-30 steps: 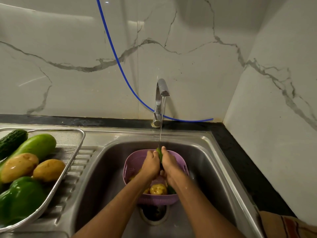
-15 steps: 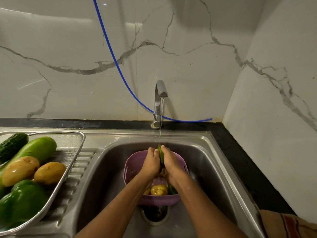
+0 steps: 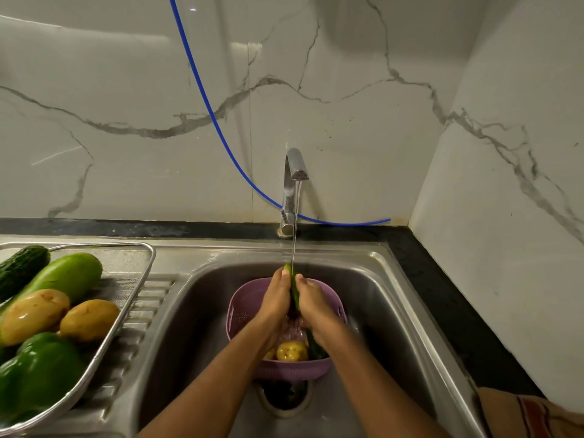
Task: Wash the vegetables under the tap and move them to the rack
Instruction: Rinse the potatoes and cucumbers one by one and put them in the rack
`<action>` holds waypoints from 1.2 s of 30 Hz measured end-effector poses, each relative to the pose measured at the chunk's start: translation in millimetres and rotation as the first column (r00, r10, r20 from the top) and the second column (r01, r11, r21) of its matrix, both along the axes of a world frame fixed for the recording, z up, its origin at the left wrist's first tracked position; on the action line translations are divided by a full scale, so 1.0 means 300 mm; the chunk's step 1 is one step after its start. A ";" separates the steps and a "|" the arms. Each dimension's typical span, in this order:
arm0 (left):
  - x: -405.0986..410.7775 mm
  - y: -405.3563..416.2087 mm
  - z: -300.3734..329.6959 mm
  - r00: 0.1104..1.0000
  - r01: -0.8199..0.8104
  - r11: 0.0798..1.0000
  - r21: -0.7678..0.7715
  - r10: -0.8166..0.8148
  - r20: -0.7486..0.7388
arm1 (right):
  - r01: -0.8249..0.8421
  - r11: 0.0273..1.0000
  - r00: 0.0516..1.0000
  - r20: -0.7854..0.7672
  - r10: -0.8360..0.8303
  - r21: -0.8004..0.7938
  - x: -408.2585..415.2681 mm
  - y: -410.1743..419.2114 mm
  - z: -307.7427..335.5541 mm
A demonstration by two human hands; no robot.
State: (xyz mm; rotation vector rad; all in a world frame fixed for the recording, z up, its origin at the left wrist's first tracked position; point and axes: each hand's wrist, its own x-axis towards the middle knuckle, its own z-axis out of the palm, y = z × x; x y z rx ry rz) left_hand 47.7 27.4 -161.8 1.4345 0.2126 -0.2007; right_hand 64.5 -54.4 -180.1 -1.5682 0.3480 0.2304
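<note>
Water runs from the chrome tap [image 3: 293,188] onto a slim green vegetable [image 3: 294,290]. My left hand [image 3: 275,300] and my right hand [image 3: 313,306] clasp it from either side, above a purple colander [image 3: 249,298] in the steel sink [image 3: 392,314]. Inside the colander lie a yellow potato [image 3: 292,351] and a dark green vegetable [image 3: 316,349], partly hidden by my right wrist. On the left, a metal mesh rack [image 3: 139,273] holds a dark cucumber [image 3: 22,270], a light green gourd [image 3: 68,273], two potatoes [image 3: 90,319] and a green bell pepper [image 3: 38,371].
A blue hose [image 3: 202,99] runs down the marble wall behind the tap. The sink drain [image 3: 284,398] shows below the colander. A ribbed draining board [image 3: 139,327] lies between rack and basin. A black counter strip [image 3: 442,295] borders the sink on the right, with a striped cloth [image 3: 534,412] at the corner.
Both hands have slid slightly along the green vegetable under the stream, and more of its tip shows above my fingers. The view has shifted slightly.
</note>
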 end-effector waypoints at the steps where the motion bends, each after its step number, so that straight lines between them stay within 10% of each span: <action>1: 0.004 0.003 0.004 0.999 -0.042 0.998 -0.056 0.041 -0.020 | 0.006 1.000 0.999 -0.042 -0.006 0.008 -0.001 -0.004 -0.002; 6: -0.001 0.005 0.026 0.982 -0.062 0.947 -0.316 0.001 -0.190 | -0.036 0.986 0.988 -0.143 0.059 0.161 -0.029 -0.055 0.052; 16: -0.005 -0.024 0.017 1.000 0.013 0.975 -0.224 -0.014 0.000 | -0.084 0.923 0.978 -0.148 0.149 0.375 -0.035 -0.090 0.064; 25: 0.007 0.003 0.021 0.998 -0.045 0.939 -0.340 0.029 -0.052 | 0.083 0.977 0.994 0.092 -0.066 -0.194 -0.013 -0.041 0.017; 36: 0.014 -0.009 0.026 0.997 0.026 0.981 -0.194 -0.013 0.071 | 0.035 0.939 0.988 -0.151 0.019 0.343 -0.006 -0.044 0.006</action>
